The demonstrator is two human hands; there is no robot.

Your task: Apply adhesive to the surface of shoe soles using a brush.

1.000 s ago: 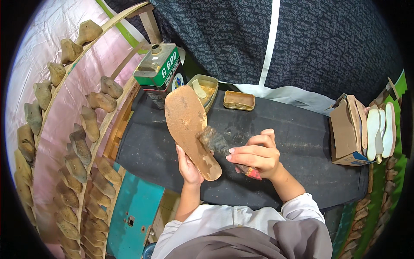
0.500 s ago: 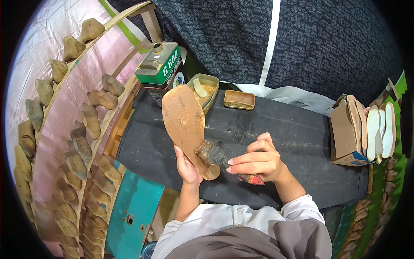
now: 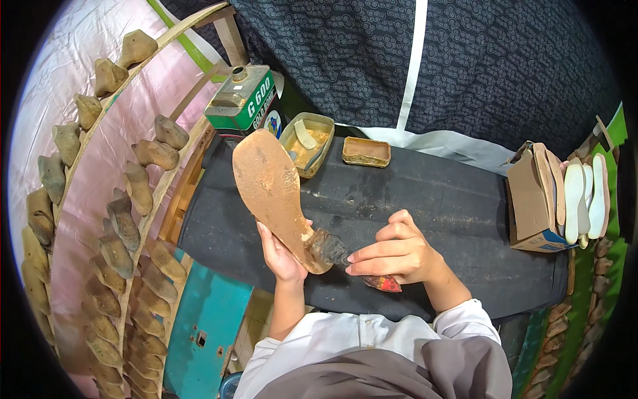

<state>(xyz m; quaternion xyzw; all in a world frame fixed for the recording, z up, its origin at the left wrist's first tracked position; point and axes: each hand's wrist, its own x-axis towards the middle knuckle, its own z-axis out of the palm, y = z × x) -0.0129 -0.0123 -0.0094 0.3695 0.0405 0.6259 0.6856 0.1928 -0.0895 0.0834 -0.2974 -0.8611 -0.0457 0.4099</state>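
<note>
A brown shoe sole (image 3: 269, 176) stands tilted over the table, its wide end up and to the left. My left hand (image 3: 282, 256) grips it from beneath, thumb along the edge near the narrow heel end. Between the fingers of my right hand (image 3: 402, 251) is a brush with a dark, matted, clumped head (image 3: 327, 247) and a red end (image 3: 383, 284) poking out below the hand. The brush head lies against the right edge of the sole's heel part. Most of the brush handle is hidden by my fingers.
Black cloth covers the table (image 3: 452, 219). At its far side are a metal can (image 3: 242, 100), a tub (image 3: 309, 159) with a pale strip inside and a small tray (image 3: 367, 152). A cardboard box (image 3: 531, 196) with insoles stands right; shoe lasts (image 3: 139, 186) line racks at left.
The sole has shifted left and leans further that way. My right hand has moved slightly left, and the brush head now sits lower, nearer the heel edge.
</note>
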